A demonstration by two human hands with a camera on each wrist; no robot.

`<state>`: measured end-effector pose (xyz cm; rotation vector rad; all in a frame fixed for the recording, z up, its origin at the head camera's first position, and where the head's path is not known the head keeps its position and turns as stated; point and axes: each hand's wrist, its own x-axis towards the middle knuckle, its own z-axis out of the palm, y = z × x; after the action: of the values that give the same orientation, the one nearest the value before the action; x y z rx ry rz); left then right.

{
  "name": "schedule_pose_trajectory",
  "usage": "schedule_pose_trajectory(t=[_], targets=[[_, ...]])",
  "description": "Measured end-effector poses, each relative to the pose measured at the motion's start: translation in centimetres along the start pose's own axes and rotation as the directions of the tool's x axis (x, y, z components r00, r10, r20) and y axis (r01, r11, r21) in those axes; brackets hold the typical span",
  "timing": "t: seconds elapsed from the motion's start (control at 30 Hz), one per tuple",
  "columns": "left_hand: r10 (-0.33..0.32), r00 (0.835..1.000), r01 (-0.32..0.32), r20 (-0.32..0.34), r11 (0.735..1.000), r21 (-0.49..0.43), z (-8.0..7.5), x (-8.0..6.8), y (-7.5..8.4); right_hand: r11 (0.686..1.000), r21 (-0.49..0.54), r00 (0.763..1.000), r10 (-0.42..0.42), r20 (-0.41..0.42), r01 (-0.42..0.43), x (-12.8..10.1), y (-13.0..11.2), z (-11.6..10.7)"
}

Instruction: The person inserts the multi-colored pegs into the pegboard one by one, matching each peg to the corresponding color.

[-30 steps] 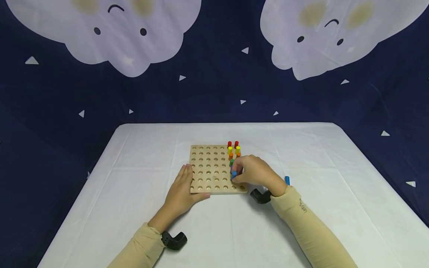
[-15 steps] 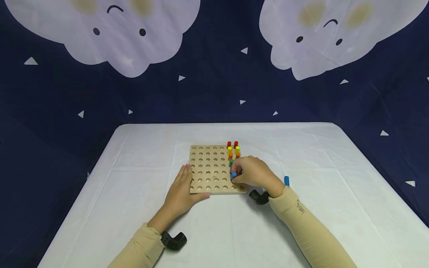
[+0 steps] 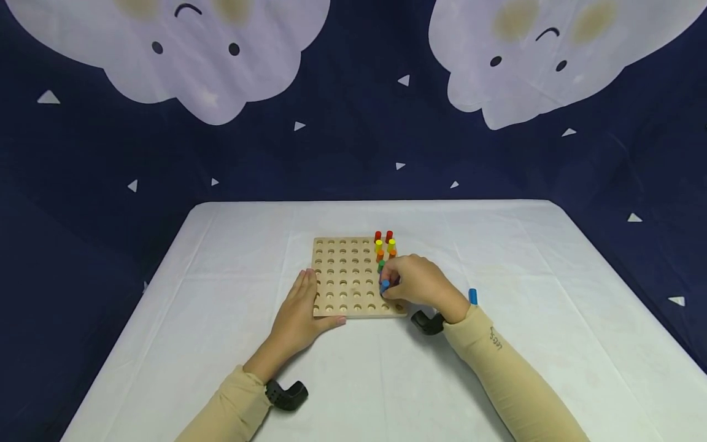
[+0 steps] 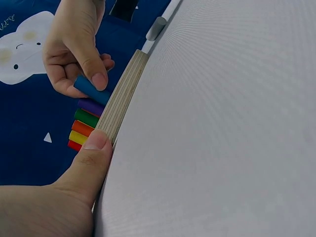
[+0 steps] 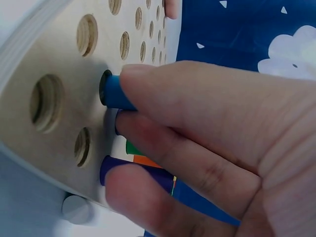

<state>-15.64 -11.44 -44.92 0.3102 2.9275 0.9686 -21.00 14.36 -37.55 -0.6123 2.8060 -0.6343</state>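
Observation:
My right hand (image 3: 422, 282) pinches a blue peg (image 3: 385, 286) between thumb and fingers. In the right wrist view the lower end of this blue peg (image 5: 116, 93) is at a hole of the wooden pegboard (image 3: 350, 288). A purple peg (image 5: 148, 173) stands beside the fingers there. My left hand (image 3: 295, 316) lies at the board's left side, fingers straight along it and thumb (image 4: 89, 160) against the near edge. Red (image 3: 389, 236), yellow (image 3: 391, 245), orange (image 3: 393, 254) and green (image 3: 381, 266) pegs stand in the board's right columns, partly hidden by the right hand.
Another blue peg (image 3: 472, 296) is on the white table (image 3: 232, 258), right of the board and close to the right wrist. A pale grey peg (image 5: 76, 210) is beside the board in the right wrist view. A dark blue cloth with clouds (image 3: 353, 123) hangs behind.

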Motion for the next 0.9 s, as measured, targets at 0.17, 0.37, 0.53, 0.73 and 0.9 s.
schedule_pose_trajectory(t=[0.17, 0.37, 0.53, 0.73, 0.9], targets=[[-0.003, 1.000, 0.003, 0.002, 1.000, 0.005, 0.00, -0.04, -0.03, 1.000, -0.006, 1.000, 0.005, -0.006, -0.005, 0.01, -0.11, 0.07], [0.000, 1.000, 0.000, 0.000, 1.000, 0.009, 0.04, 0.03, -0.01, 1.000, -0.016, 1.000, 0.001, -0.001, -0.001, -0.08, -0.14, -0.08], [0.000, 1.000, 0.000, 0.003, 1.000, 0.015, 0.04, 0.00, 0.00, 1.000, 0.003, 1.000, -0.003, 0.015, 0.003, -0.15, -0.17, -0.10], [0.000, 1.000, 0.000, -0.002, 1.000, 0.014, -0.11, -0.05, 0.15, 1.000, -0.006, 1.000, -0.008, 0.006, 0.008, -0.15, -0.34, -0.09], [0.000, 1.000, 0.000, 0.002, 1.000, 0.019, -0.14, 0.03, 0.16, 1.000, -0.023, 1.000, -0.002, 0.011, 0.003, -0.13, -0.37, -0.21]])
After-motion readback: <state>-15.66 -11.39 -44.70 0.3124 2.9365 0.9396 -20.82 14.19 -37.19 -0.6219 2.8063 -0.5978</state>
